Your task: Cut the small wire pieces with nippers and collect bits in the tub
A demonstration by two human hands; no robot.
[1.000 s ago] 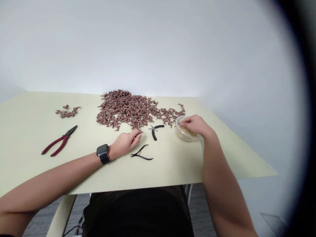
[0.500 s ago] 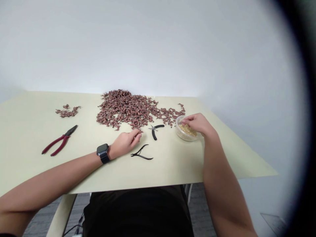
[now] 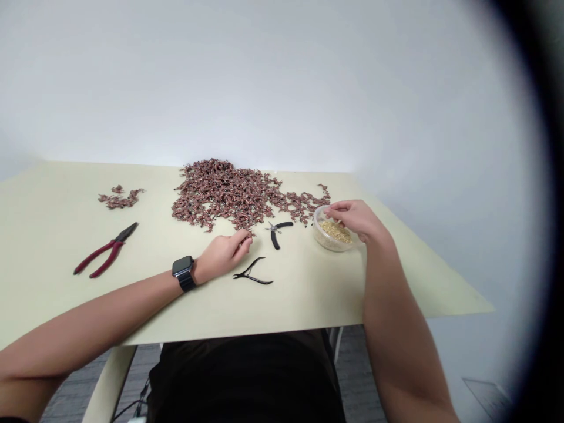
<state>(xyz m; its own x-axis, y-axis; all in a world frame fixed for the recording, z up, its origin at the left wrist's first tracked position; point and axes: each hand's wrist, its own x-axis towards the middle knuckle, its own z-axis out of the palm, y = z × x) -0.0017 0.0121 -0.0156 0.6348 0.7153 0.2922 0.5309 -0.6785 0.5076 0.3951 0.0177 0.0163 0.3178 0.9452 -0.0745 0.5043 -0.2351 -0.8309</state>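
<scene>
My right hand [image 3: 355,218] hovers over a small clear round tub [image 3: 326,238] of tiny gold pieces, its fingertips pinched together just above the rim; whatever they hold is too small to see. My left hand [image 3: 222,254], with a black watch on the wrist, rests on the table at the near edge of a big heap of small reddish-brown pieces [image 3: 229,194]. Its fingers are curled and touch the nearest pieces. Thin black nippers [image 3: 252,274] lie just right of that hand.
Small black-handled pliers [image 3: 277,230] lie between the heap and the tub. Red-handled pliers [image 3: 104,255] lie at the left, with a small separate cluster of reddish pieces [image 3: 118,199] behind them. The pale yellow table [image 3: 53,235] ends at a white wall.
My right hand has lifted a little out of the tub and drawn back, so more of the gold pieces show. The left hand has stayed put.
</scene>
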